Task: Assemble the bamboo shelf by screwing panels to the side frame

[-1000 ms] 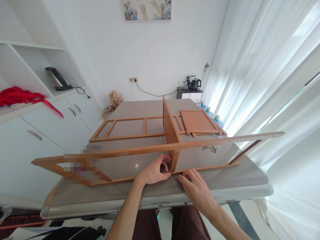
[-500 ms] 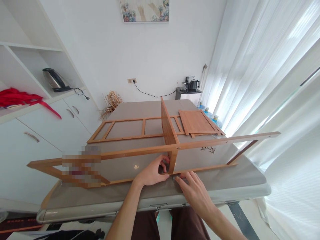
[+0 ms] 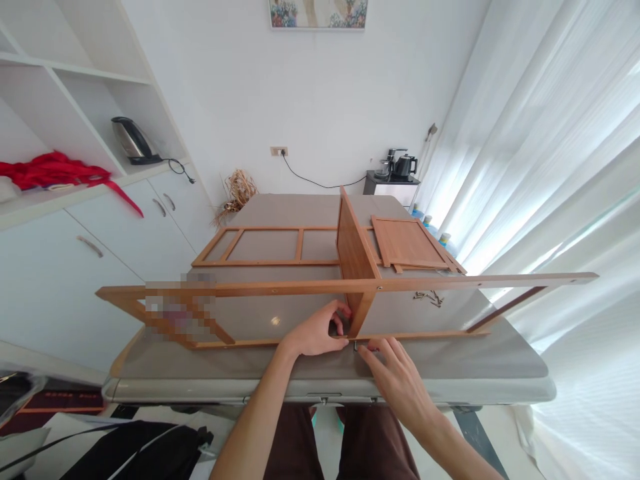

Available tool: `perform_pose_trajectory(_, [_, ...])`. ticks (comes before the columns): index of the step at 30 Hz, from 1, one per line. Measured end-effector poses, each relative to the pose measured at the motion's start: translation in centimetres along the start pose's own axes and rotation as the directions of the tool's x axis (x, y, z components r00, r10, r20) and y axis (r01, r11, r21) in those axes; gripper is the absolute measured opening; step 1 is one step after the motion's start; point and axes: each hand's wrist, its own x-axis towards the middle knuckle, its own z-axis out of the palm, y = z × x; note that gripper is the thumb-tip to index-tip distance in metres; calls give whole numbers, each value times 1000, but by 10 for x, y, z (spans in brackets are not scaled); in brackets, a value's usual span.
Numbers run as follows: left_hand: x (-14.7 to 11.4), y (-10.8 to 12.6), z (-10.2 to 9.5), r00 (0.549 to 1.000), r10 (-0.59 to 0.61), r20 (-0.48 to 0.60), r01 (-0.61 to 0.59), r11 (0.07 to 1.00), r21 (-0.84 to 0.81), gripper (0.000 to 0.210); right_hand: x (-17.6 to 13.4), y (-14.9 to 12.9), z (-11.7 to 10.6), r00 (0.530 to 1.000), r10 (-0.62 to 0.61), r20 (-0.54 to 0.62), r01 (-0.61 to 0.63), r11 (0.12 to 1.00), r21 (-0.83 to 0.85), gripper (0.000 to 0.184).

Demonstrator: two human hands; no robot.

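A wooden frame [image 3: 310, 287] stands on its edge along the near side of the table, with a wooden panel [image 3: 356, 247] joined crosswise at its middle. My left hand [image 3: 320, 330] is closed around the lower rail beside the panel's bottom corner, thumb in front and fingers behind. Just right of that joint, my right hand [image 3: 395, 367] pinches a small, thin, bent metal tool that looks like a hex key [image 3: 356, 346], its end at the rail. Most of the tool is hidden by the fingers.
Loose screws [image 3: 429, 298] lie behind the frame on the right. Farther back on the grey table [image 3: 300, 207] are a flat wooden frame [image 3: 270, 263] and stacked wooden panels [image 3: 410, 242]. A kettle [image 3: 133, 140] stands on the left shelf; curtains [image 3: 550, 167] hang right.
The camera view has shifted, so the scene sits farther right. Both hands stay at the same joint, with the right hand still at the small metal tool.
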Motion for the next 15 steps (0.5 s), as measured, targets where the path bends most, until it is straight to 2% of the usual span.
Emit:
perform_pose_trajectory(8, [-1,-2,0,1000,6,-8,-6,1000,-11,48,3,-3,-3,1000,0,-14,0,1000,-14,33])
perform_pose_trajectory(15, [0,-3,0,1000,14,-5,-15,1000,-19,47,8,0,-9,997,-41,66,42,999,-28,36])
